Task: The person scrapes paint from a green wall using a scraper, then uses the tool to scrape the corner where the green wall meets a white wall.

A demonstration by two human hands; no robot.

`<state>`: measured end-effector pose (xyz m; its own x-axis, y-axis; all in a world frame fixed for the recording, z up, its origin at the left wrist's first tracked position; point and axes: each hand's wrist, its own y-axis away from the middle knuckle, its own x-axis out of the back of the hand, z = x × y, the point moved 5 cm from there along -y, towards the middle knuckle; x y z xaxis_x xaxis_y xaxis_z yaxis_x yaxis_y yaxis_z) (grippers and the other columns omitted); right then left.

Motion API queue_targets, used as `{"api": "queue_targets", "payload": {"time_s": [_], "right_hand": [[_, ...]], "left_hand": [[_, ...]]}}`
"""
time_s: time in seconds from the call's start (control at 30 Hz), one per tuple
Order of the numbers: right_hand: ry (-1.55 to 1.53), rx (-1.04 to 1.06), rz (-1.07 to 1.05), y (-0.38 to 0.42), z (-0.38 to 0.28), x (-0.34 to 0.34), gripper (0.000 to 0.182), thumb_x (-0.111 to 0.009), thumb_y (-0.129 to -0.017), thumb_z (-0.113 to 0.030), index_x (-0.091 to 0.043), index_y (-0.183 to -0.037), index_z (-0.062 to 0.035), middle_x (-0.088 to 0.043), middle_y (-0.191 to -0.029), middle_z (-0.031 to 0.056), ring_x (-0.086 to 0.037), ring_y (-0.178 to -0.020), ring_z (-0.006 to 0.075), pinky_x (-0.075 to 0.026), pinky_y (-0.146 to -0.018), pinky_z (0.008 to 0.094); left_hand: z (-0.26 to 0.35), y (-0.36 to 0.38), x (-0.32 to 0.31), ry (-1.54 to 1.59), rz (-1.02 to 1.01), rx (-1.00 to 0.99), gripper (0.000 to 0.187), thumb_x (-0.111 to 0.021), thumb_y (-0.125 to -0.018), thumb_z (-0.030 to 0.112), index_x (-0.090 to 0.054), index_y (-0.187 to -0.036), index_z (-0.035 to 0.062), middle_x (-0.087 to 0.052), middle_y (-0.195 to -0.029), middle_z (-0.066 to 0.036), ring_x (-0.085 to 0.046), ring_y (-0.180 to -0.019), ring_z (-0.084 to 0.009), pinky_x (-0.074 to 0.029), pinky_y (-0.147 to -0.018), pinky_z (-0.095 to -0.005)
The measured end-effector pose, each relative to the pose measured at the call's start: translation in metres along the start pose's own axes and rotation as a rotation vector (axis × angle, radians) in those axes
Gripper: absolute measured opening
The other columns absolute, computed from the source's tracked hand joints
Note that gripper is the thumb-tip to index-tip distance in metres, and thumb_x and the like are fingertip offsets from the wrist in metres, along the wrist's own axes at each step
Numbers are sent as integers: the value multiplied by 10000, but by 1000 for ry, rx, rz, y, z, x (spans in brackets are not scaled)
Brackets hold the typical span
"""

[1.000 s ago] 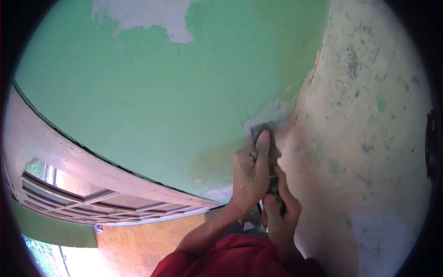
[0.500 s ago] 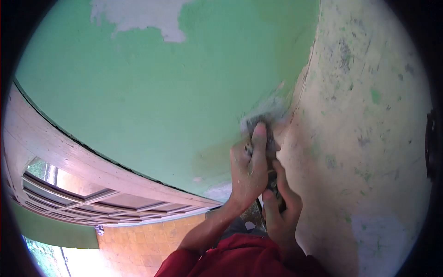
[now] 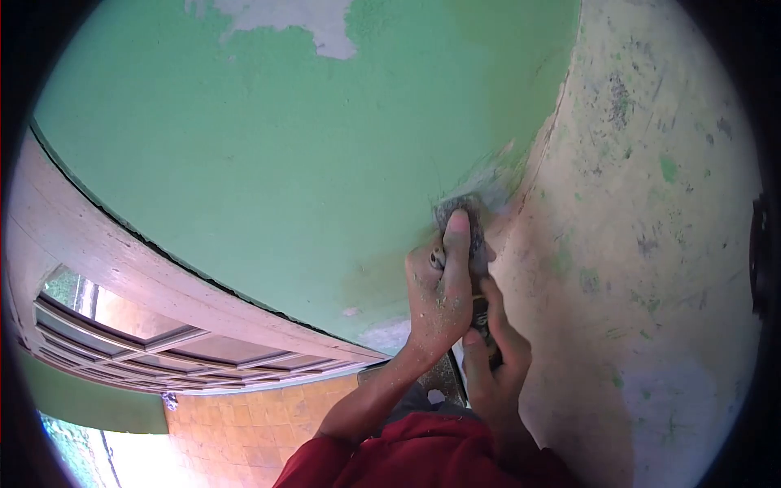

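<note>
A paint scraper with a worn, smeared metal blade and a dark handle is held in both hands. My left hand is closed around the blade, its thumb laid flat along it and pointing up. Specks of dust cling to that wrist, and a small ring-like piece shows by the knuckle. Below it, my right hand wraps the handle. At its upper end the blade meets the green wall, beside a scuffed grey patch where paint is gone. Most of the left fingers are hidden.
To the right is a pale, blotchy wall with green flecks, meeting the green wall at a corner crack. Another bare patch lies above. At lower left are a paned window frame and orange tiles. A dark stool-like surface shows near my body.
The view has shifted slightly, so the walls sit a little to the right and higher. The scraper blade stands a bit clearer of the thumb, while both hands keep their hold.
</note>
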<state>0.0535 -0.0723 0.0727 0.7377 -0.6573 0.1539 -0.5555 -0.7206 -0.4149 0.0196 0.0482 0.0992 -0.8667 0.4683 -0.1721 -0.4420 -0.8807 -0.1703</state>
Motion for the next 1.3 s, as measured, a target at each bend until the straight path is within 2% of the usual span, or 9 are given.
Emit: {"api": "queue_targets", "payload": {"time_s": [0.23,0.57,0.63,0.67,0.73,0.93,1.13,1.2,1.3], "right_hand": [[-13,97,30,-9,-7,4,497,-498,-901,21,-452,-1386,122,-677,-1060,230,-667,-903,216,-517,-793,306],[-89,5,37,-8,-4,0,518,-497,-913,4,-422,-1414,115,-666,-1072,197,-630,-904,172,-495,-790,283],[-93,-32,66,-9,2,2,557,-511,-972,-147,-383,-1469,69,-543,-709,-31,-408,-498,17,-314,-457,209],[-92,-44,64,-7,-1,2,557,-511,-972,-147,-383,-1469,69,-543,-709,-31,-408,-498,17,-314,-457,209],[-172,-114,58,-9,-9,2,562,-508,-933,-40,-370,-1462,93,-657,-1046,151,-585,-829,115,-465,-738,235],[-294,-257,13,-8,-16,8,558,-497,-974,-86,-342,-1482,83,-640,-1023,88,-511,-707,50,-415,-626,213],[-315,-194,65,-10,-12,5,552,-490,-984,-95,-341,-1485,80,-620,-912,49,-481,-644,43,-388,-572,211],[-260,-104,122,-11,-16,6,547,-485,-984,-86,-341,-1486,74,-625,-940,65,-504,-690,51,-407,-612,212],[-277,-263,41,-6,-12,3,548,-482,-984,-84,-333,-1485,81,-628,-1022,99,-536,-798,73,-432,-696,219]], "left_hand": [[1,-2,-1,-50,2,-28,586,-451,-1051,440,-621,-726,-18,-574,-593,-27,-531,-503,-88,-406,-463,-254],[1,-8,-3,-96,-21,-82,565,-464,-1045,447,-634,-752,-5,-577,-603,-16,-510,-536,-69,-380,-474,-247],[15,-14,-9,-78,-51,-102,559,-465,-1045,447,-634,-761,-4,-583,-615,-14,-510,-540,-68,-383,-479,-246],[18,-13,-11,-59,-76,-110,554,-465,-1045,447,-634,-770,-3,-589,-627,-12,-509,-544,-68,-386,-484,-246],[14,-9,-10,-53,-65,-77,543,-465,-1046,437,-633,-773,-1,-591,-632,-10,-508,-547,-67,-387,-488,-247],[17,-13,-11,-95,-111,-81,491,-477,-1047,400,-635,-803,5,-598,-649,-12,-509,-561,-60,-400,-502,-246],[28,-21,-22,-64,-124,-106,430,-472,-1053,365,-620,-876,2,-608,-669,-24,-510,-564,-56,-407,-505,-246],[31,-18,-25,-47,-171,-143,418,-468,-1056,353,-614,-881,3,-606,-667,-24,-508,-562,-58,-407,-503,-246],[19,-18,-18,-44,-138,-116,411,-462,-1059,336,-611,-866,5,-605,-670,-22,-507,-564,-59,-412,-506,-245]]}}
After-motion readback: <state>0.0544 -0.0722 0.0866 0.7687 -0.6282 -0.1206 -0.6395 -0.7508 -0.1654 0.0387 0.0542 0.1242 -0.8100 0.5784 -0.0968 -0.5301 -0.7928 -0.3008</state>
